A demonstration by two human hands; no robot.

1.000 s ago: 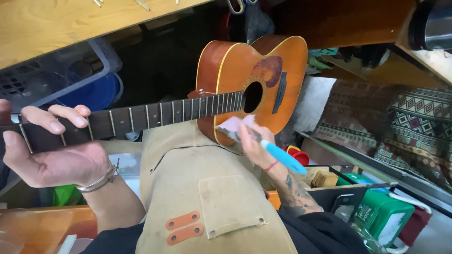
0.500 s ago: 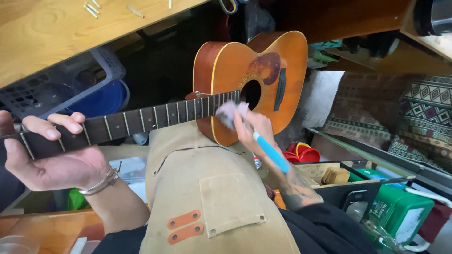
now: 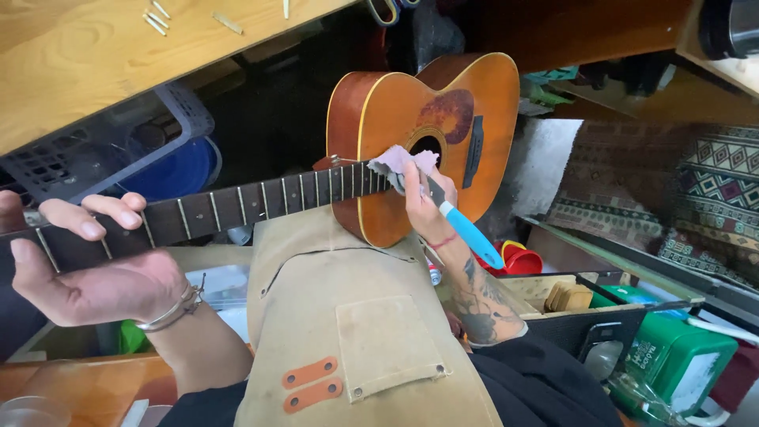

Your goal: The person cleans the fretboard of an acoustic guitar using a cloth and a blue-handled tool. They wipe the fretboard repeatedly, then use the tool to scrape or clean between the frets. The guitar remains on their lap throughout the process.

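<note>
Orange wood shines on the acoustic guitar (image 3: pixel 411 119), which lies across your lap with its body in the upper middle of the frame and its neck (image 3: pixel 237 207) running out to the left.

Your right hand (image 3: pixel 423 207) has slid a little along the strings since a moment ago. Back then it sat lower, just under the sound hole (image 3: pixel 427 145). Now it is right at the end of the fretboard, beside the hole. It is closed around a blue-handled brush (image 3: pixel 466 231) and pinches a pale purple cloth (image 3: pixel 399 164) flat on the strings. So the rubbing looks to be working its way up the guitar, bit by bit.

Your left hand (image 3: pixel 95 273) has not moved. It is half curled under the far end of the neck at the left edge, fingers hooked over the top, holding it steady.

Your tan apron (image 3: pixel 356 332) fills the bottom middle. A green box (image 3: pixel 672 360) sits at the lower right, and a dark plastic crate (image 3: pixel 103 142) at the upper left.
</note>
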